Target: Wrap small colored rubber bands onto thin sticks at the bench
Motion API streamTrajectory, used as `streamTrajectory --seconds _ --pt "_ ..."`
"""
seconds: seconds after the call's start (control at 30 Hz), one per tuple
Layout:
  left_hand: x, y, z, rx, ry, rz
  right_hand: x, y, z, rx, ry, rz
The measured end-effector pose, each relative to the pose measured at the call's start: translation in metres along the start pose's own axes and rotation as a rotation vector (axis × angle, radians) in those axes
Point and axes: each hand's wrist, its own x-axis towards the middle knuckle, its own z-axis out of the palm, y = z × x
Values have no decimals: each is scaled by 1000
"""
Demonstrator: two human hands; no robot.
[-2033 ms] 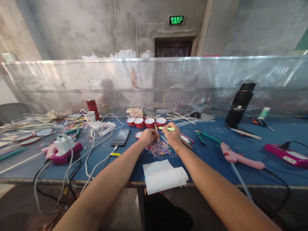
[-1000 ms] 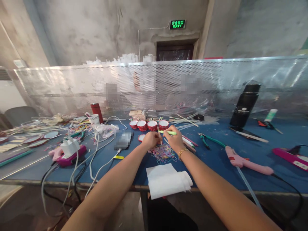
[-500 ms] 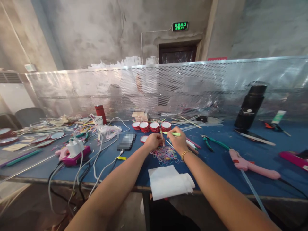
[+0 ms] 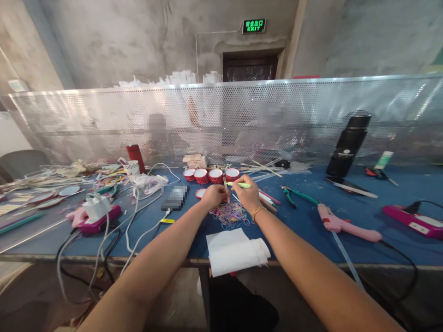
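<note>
My left hand point(image 4: 214, 197) is closed on a thin wooden stick point(image 4: 225, 185), held upright over the table. A light green marker point(image 4: 243, 185) lies pinched in my right hand point(image 4: 248, 196), its tip pointing left at the upper part of the stick. Whether the tip touches the wood is too small to tell. Below both hands spreads a pile of colourful thin loops point(image 4: 230, 216). Just beyond them, several small red drum-like rounds with white tops point(image 4: 216, 175) stand in a row. A folded white cloth point(image 4: 235, 253) lies at the near table edge.
Teal-handled pliers point(image 4: 300, 196), a pink glue gun point(image 4: 346, 225) and a black bottle point(image 4: 349, 146) are on the right. To the left are a phone point(image 4: 175, 198), white cables and a purple power strip point(image 4: 100, 221). A perforated metal screen point(image 4: 214, 124) stands behind.
The camera view has turned slightly, so the scene sits higher and further left. Both hands keep their hold on the stick and the marker, with little visible movement between them.
</note>
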Motion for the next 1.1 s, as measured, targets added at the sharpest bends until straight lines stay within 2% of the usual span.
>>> streamTrajectory --seconds 0.23,0.47,0.87,1.1 --pt "1 -3 -4 91 14 -2 1 3 3 6 -31 -4" --pt "-4 4 -3 21 17 -67 2 2 -2 -58 41 6" --pt "1 -5 -5 188 19 41 1 3 2 1 -42 2" --pt "-3 1 -2 47 20 -41 3 4 -1 -41 10 17"
